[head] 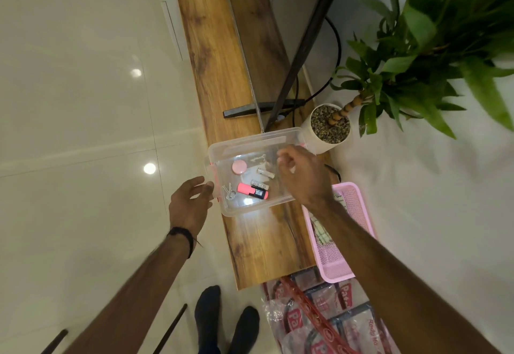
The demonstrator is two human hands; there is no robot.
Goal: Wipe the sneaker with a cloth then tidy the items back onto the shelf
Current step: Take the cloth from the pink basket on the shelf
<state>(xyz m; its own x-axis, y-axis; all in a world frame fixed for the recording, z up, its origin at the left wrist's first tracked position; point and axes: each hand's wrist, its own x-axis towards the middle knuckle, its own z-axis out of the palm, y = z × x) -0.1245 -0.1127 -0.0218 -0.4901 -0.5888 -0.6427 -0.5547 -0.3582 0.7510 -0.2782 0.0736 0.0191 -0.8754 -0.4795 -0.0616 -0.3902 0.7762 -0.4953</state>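
a view from above, looking down at a long wooden shelf (244,81) that runs away from the person across a pale glossy tiled floor (78,89). a clear plastic box (225,203) sits on the shelf and serves here as the landmark. inside the box lie a round pink compact (238,167), a pink highlighter (252,190) with a black label, a set of small keys (228,191), and two small clear tubes (265,173), all resting on its floor.

the left hand (189,203) is just beside the box's left wall, fingers loosely spread and relaxed, fingertips near a pink latch on that side; whether they touch the box cannot be told. a dark band (185,238) circles the left wrist. the right hand (301,174) hovers over the box's right side, fingers curled inward; it is motion-blurred, and whether it pinches anything cannot be told.

to the right of the box, at the shelf's edge, is a pink perforated tray (343,239) with some paper in it. beyond the box stand a white pot of pebbles with a green plant (331,125) and a dark metal stand (303,44). nearer than the box, the person's feet in dark socks (225,323) stand on the floor beside plastic packets (328,314). no sneaker or cloth is in view.
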